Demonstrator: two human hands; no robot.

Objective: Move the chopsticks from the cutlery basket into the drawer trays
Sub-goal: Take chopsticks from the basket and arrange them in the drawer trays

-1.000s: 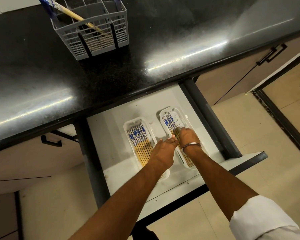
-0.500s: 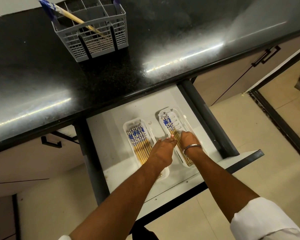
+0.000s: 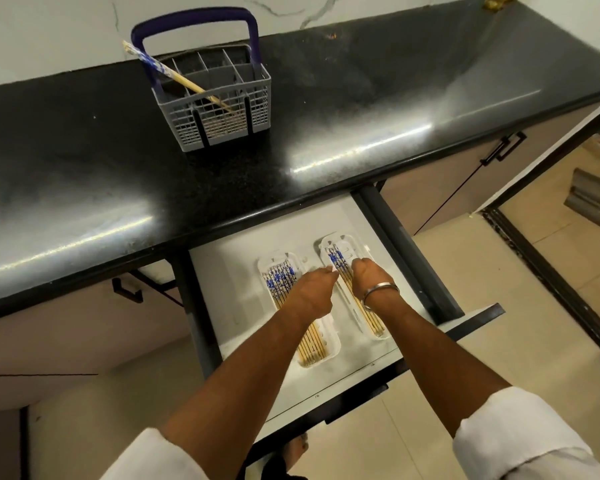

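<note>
Black polished desk (image 3: 326,109) up top, white drawer (image 3: 229,271) pulled open beneath it, and both hands are down in the drawer. The left hand (image 3: 310,294) hangs over the near-right edge of the left tray (image 3: 329,344), fingers curled toward the gap between the trays; whether it pinches anything, I cannot tell. The right hand (image 3: 369,273) sits over the right tray (image 3: 347,242), fingers bent down onto the chopsticks in the right tray (image 3: 364,311), apparently tidying them. A full row of chopsticks in the left tray (image 3: 281,280) lies patterned ends away from the person.

Now the key piece: one remaining chopstick (image 3: 177,76) leans in the grey cutlery basket (image 3: 222,112), back on the desk, up and to the left of both hands, well apart from them. Its long axis runs diagonally, blue patterned end high over the basket's left rim, plain tip down inside. The left hand looks the nearer one for that reach, a lift up and out along the slant.
</note>
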